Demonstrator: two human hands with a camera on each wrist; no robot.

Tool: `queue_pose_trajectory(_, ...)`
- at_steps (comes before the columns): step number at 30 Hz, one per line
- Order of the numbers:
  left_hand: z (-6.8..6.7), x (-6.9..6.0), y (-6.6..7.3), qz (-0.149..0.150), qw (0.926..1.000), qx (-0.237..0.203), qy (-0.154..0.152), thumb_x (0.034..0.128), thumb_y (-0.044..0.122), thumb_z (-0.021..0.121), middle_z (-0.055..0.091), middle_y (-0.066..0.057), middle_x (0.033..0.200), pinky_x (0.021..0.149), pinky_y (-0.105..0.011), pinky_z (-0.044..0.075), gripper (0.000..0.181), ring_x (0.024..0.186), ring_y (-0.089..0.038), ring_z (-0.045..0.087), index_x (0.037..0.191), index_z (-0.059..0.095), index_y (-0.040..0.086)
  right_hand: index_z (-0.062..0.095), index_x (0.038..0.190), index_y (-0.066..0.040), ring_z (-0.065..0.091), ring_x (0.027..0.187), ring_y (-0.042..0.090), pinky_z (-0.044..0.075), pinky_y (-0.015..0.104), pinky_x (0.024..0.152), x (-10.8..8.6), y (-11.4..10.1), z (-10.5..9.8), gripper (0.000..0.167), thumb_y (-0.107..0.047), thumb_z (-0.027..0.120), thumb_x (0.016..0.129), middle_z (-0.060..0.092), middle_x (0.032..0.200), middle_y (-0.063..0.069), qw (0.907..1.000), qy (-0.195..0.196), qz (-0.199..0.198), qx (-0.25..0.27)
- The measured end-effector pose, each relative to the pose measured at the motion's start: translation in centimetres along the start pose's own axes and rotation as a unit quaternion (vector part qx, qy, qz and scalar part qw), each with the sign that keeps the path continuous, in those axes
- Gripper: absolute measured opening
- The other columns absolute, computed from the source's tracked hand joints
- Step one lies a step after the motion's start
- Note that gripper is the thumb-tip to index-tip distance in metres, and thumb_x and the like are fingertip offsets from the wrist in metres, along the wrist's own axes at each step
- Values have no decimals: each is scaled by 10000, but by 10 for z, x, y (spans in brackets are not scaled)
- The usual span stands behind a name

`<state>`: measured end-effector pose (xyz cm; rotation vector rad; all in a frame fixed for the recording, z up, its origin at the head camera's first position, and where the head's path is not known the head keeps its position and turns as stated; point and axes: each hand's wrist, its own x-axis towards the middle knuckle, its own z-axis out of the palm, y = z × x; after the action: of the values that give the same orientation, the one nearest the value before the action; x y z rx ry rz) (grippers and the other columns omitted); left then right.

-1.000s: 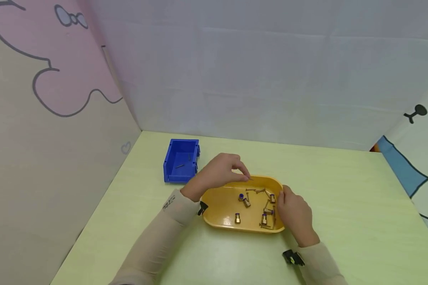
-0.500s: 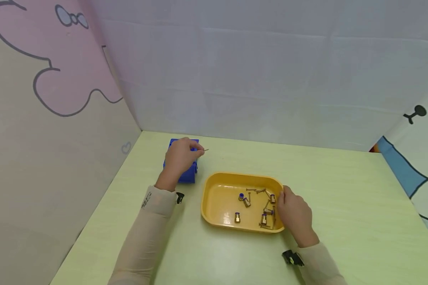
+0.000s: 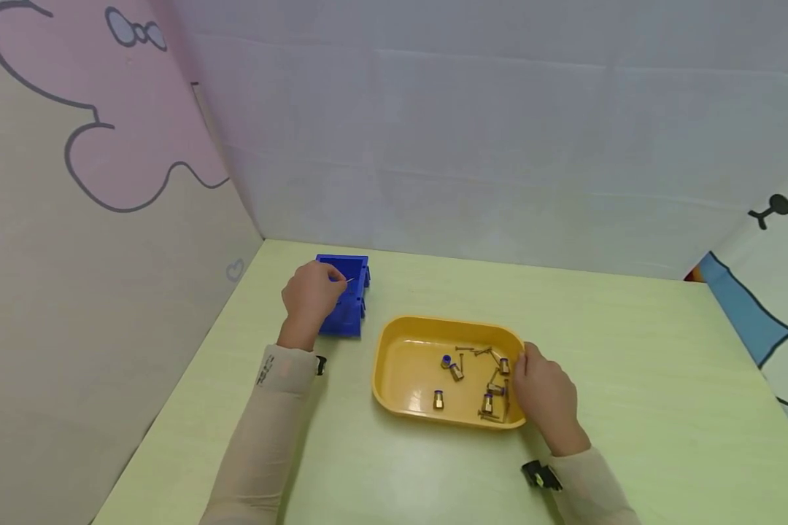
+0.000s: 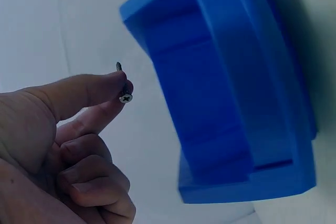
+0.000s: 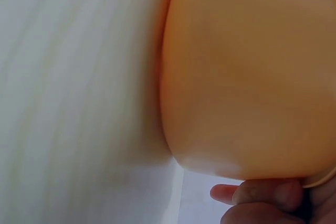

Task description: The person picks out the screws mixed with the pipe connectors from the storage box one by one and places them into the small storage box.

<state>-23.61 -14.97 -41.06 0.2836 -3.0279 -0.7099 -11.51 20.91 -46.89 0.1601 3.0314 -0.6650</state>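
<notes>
Between thumb and index finger, my left hand (image 3: 311,295) pinches a cross-head screw (image 4: 125,97), its other fingers curled in. That hand is above the blue bin (image 3: 343,321) and hides much of its inside. My right hand (image 3: 546,390) grips the right end of the yellow tray (image 3: 394,413), thumb at the rim; in the right wrist view its fingers (image 5: 257,192) lie against the tray's outer wall. Inside the tray are several loose screws (image 3: 462,362) and several brass fittings with blue collars (image 3: 438,399), mostly toward the right side.
Both containers stand on a pale green table (image 3: 643,379), the bin behind and left of the tray. A grey-white curtain (image 3: 473,146) rises along the back edge. A printed panel (image 3: 138,292) closes off the left side.
My left hand has moved from over the yellow tray leftward to the blue bin, carrying the screw. The right hand has stayed on the tray's end.
</notes>
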Motion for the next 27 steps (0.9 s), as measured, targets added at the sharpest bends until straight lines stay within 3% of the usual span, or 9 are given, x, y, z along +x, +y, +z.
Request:
queue_pose_trajectory(6, 12, 8, -10, -96, 9996, 240, 134, 939, 332, 688, 744, 2, 993, 524, -363, 481, 151, 703, -224, 654, 951, 790, 222, 501, 1336, 58, 560, 578, 246, 455, 404, 483, 0, 0, 0, 422, -216, 356, 1049, 653, 824, 204, 10000, -5, 27, 10)
queue_pose_trajectory(9, 15, 10, -12, -106, 9996, 226, 98, 931, 332, 700, 740, -12, 1082, 545, -374, 485, 166, 783, -247, 678, 1028, 789, 231, 502, 1334, 58, 558, 573, 245, 452, 400, 479, 0, 0, 0, 422, -215, 355, 1048, 651, 818, 201, 10000, 1, 18, 25)
queue_pose_trajectory(12, 16, 10, -10, 82, 9998, 155, -28, 928, 359, 700, 702, -33, 1219, 572, -382, 503, 259, 900, -274, 686, 1153, 757, 245, 507, 1321, 55, 550, 568, 241, 445, 389, 473, 0, 0, 1, 412, -216, 359, 1049, 639, 797, 185, 10000, 25, 12, 16)
queue_pose_trajectory(15, 15, 6, -3, 522, 9985, -20, -144, 929, 393, 691, 660, -44, 1294, 608, -395, 531, 343, 976, -282, 670, 1240, 718, 249, 509, 1316, 50, 542, 561, 237, 437, 380, 468, 0, 0, 1, 405, -218, 363, 1049, 628, 779, 172, 10000, 26, 14, -12)
queue_pose_trajectory(18, 13, -1, 10, 1048, 9934, -406, -224, 927, 395, 699, 671, -43, 1149, 627, -368, 515, 357, 901, -246, 628, 1245, 716, 234, 510, 1307, 47, 533, 554, 240, 429, 376, 462, 0, 1, 0, 398, -217, 364, 1048, 616, 759, 168, 10000, 19, 4, -37)
queue_pose_trajectory(22, 12, -11, 36, 1876, 9765, -1002, -363, 913, 353, 731, 545, -37, 847, 590, -330, 367, 316, 703, -215, 468, 1199, 738, 219, 511, 1306, 53, 539, 561, 252, 437, 391, 467, 0, 1, -1, 400, -217, 370, 1046, 622, 767, 182, 10000, 72, -16, -63)
queue_pose_trajectory(27, 20, -25, 70, 2624, 9518, -1311, -892, 914, 363, 729, 460, -17, 777, 590, -303, 304, 287, 672, -173, 406, 1170, 746, 235, 505, 1330, 58, 558, 587, 264, 459, 414, 487, 0, 2, 0, 420, -220, 366, 1048, 646, 824, 216, 10000, 83, -18, -44)
